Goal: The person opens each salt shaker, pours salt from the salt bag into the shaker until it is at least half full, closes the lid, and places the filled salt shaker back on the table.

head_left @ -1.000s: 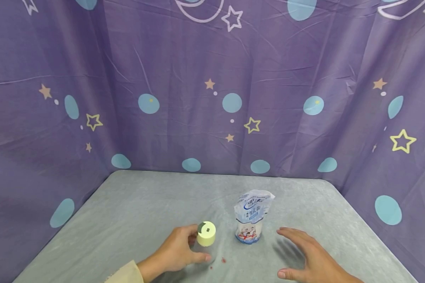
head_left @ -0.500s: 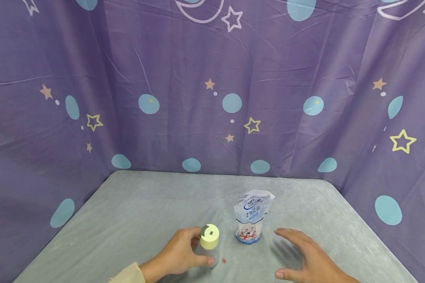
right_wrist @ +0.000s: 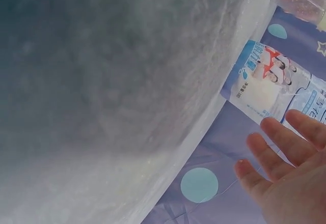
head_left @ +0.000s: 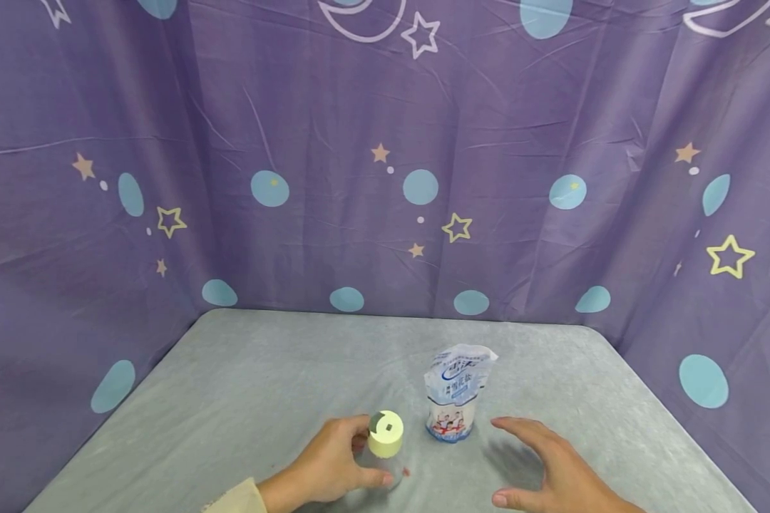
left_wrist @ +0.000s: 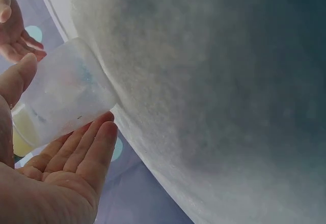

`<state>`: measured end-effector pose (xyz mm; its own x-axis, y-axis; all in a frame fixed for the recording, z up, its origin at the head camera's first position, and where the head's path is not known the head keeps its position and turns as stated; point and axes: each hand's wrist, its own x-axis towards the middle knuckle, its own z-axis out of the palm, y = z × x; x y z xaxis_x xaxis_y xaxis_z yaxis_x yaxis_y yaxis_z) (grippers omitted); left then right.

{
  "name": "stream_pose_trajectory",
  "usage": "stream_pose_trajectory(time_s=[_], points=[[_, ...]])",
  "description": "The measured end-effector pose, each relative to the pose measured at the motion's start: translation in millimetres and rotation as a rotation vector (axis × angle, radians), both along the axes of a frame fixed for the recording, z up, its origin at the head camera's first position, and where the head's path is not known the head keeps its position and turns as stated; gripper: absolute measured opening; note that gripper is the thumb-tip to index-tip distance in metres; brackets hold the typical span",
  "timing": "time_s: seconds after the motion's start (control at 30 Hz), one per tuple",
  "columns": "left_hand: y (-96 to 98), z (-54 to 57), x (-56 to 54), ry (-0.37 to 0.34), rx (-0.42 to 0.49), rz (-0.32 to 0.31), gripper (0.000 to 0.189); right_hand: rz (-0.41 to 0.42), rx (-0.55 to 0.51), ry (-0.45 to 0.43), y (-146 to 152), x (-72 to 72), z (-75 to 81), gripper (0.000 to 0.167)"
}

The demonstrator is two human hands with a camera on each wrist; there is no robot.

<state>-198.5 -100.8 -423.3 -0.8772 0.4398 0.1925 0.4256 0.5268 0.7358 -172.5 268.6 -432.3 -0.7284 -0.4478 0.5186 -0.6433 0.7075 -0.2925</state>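
Observation:
A translucent jar [left_wrist: 66, 91] with a pale yellow lid [head_left: 386, 443] stands on the table, left of centre. My left hand [head_left: 330, 459] holds it from the left, thumb on the near side and fingers around the far side; in the left wrist view these fingers look nearly straight along its wall. To the jar's right, a white and blue bag of salt [head_left: 452, 399] stands upright, its top leaning slightly right. My right hand [head_left: 545, 459] is right of the bag, fingers spread and thumb apart, holding nothing. In the right wrist view its fingertips [right_wrist: 300, 119] overlap the bag's lower edge.
A grey cloth-covered table [head_left: 282, 356] carries everything. Small red spots [head_left: 406, 472] mark it beside the jar. Behind and on both sides hangs a purple curtain [head_left: 359, 249] printed with stars and blue dots.
My left hand and the jar have shifted together a little right and nearer to me. My right hand has drifted slightly left, closer to the bag of salt, which has stayed put.

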Motion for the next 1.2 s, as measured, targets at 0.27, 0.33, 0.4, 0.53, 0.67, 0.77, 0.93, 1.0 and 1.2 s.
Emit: stream_pose_trajectory(time_s=[0.27,0.33,0.4,0.53,0.67,0.77,0.93,1.0,1.2], points=[[3.5,-2.0,0.0,0.020,0.013,-0.019,0.049,0.000,-0.011,-0.003,-4,0.1,-0.6,0.084],[4.6,-1.7,0.3,0.015,0.020,-0.027,0.051,-0.004,-0.018,-0.008,-6,0.6,0.0,0.083],[5.9,-1.2,0.8,0.004,0.026,-0.035,0.053,-0.006,-0.026,-0.021,-7,1.2,0.9,0.082],[8.7,-0.3,1.7,-0.019,0.031,-0.042,0.054,-0.010,-0.038,-0.051,-10,2.2,2.5,0.079],[11.4,0.4,1.9,-0.028,0.026,-0.046,0.052,-0.014,-0.049,-0.080,-12,2.6,2.5,0.077],[12.6,0.7,1.8,-0.036,0.024,-0.048,0.052,-0.006,-0.058,-0.076,-14,2.6,1.6,0.077],[14.3,-0.1,1.7,-0.038,0.014,-0.044,0.052,0.002,-0.062,-0.051,-16,2.6,0.2,0.077],[15.1,-0.2,1.8,-0.036,0.016,-0.047,0.051,0.003,-0.063,-0.042,-17,2.4,-0.2,0.077],[16.7,0.4,2.3,-0.043,0.023,-0.056,0.051,0.042,-0.077,-0.023,-21,1.7,-0.6,0.075]])
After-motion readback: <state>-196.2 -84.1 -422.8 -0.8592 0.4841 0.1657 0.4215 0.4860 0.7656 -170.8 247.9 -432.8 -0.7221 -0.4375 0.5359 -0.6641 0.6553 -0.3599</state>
